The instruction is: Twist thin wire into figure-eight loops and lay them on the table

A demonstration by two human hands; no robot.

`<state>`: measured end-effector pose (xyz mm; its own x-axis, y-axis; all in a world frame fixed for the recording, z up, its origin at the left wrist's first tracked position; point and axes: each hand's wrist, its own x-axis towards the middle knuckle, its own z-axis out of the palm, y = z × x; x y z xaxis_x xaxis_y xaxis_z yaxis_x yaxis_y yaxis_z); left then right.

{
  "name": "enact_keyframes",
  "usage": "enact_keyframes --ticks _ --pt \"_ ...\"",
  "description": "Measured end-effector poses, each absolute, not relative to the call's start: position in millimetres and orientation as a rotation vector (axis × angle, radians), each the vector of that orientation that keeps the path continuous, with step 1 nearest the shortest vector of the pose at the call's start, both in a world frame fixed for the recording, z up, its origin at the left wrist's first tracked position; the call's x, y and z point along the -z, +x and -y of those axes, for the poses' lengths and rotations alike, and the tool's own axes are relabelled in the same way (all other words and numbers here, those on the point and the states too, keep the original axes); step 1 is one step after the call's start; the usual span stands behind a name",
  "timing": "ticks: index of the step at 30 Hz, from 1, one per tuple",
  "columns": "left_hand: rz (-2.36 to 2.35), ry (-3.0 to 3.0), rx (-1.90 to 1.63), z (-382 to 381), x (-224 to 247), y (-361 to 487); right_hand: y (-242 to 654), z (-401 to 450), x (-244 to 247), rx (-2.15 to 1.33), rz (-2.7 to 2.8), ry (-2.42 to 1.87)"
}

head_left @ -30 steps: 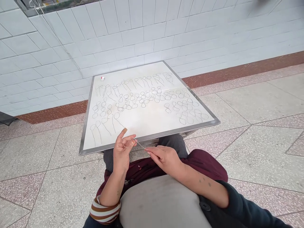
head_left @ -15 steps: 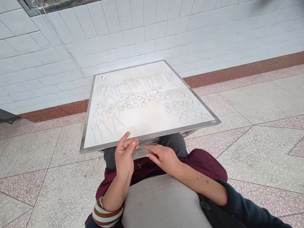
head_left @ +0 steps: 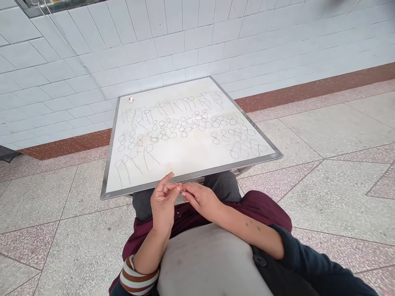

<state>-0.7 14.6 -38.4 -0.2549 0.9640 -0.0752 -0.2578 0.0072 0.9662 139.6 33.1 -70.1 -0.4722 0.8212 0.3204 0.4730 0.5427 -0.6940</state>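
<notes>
My left hand pinches a thin wire between thumb and fingers, just off the table's near edge. A tan wrap covers the tip of one of its fingers. My right hand meets it from the right, its thumb and forefinger closed on the same wire at the left fingertips. Most of the wire is hidden by the fingers. Beyond my hands, the white table with a metal rim carries rows of thin wire loops. Some are figure-eight shapes; others are single loops with long tails.
A small red-and-white object sits at the table's far left corner. Behind the table stands a white tiled wall with a cord hanging down it. Speckled stone floor surrounds the table. My legs are under the near edge.
My right hand has moved left, up to the left fingertips, closing the gap where the straight wire showed. The wire now curves above the left fingers. The view has shifted slightly.
</notes>
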Motion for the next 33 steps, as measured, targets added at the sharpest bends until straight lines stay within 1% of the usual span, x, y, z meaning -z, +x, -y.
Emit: enact_keyframes --ticks 4,14,28,33 --pt "-1.277 0.883 -1.482 -15.7 38.3 -3.2 140.2 -31.6 72.7 -0.65 2.203 -1.008" --pt "-1.37 0.91 -1.407 -16.5 37.8 -11.0 139.9 -33.2 79.9 -0.679 2.307 -0.985" --pt "-1.335 0.861 -1.391 -15.8 40.0 -17.6 150.6 -30.9 86.9 -0.712 2.249 -0.924" --pt "-1.314 0.846 -1.459 -16.7 40.3 -18.6 153.6 -28.9 83.7 -0.802 2.202 -0.964"
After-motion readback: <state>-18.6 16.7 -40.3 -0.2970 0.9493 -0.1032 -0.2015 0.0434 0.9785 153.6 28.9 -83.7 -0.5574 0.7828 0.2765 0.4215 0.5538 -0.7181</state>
